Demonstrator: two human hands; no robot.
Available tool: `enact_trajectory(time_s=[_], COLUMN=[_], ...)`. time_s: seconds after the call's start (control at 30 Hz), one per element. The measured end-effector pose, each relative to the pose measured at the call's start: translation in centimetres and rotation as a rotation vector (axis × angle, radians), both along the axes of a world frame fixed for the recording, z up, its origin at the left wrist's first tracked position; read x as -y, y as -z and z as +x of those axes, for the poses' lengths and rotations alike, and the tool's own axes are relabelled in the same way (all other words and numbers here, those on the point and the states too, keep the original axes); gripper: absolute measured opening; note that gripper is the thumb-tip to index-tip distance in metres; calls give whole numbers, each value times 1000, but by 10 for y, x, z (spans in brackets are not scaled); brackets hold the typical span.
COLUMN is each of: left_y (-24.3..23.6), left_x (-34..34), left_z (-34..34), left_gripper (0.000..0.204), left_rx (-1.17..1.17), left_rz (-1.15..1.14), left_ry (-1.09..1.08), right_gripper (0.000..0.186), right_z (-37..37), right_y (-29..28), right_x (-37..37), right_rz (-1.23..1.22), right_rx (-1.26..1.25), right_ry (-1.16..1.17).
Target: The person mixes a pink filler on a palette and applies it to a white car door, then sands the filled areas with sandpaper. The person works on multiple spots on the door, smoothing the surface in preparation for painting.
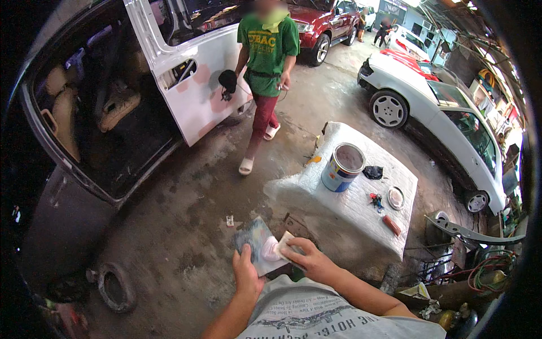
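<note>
White car (429, 107) at R, 2 wheels showing; silvery-white covered table (361, 220) betw. car & grey-shirted torso (316, 308); blue-&-white tin (339, 179) upright on table; mottled board (253, 236) in front of torso, apart from table; L hand (247, 275) curled on its near L edge, thumb on top, other fingers mostly hidden; R hand (311, 261) part-closed, pinching pale spreader (286, 240); pink paste (270, 248) on board's R part, spreader's edge against it.
</note>
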State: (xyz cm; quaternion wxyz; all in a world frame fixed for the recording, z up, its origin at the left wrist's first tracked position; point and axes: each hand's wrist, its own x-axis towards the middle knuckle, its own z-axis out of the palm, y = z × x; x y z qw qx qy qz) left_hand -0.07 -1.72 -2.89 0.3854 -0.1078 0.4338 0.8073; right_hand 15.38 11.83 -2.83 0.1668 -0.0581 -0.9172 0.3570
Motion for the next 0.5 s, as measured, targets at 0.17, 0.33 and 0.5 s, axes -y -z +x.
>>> enact_trajectory(time_s=[0.17,0.33,0.5], left_y=[-8,32,39], left_x=[18,26,32], left_z=[-10,13,3], left_gripper=[37,43,43], left_rx=[52,76,77], left_rz=[-21,25,84], left_ry=[17,196,224], right_gripper=[54,39,48], right_z=[6,-59,-102], right_y=[68,58,40], right_x=[-13,-26,-1], right_rz=[-950,-1957,-1890], right_rx=[38,-489,52], right_ry=[458,422,355])
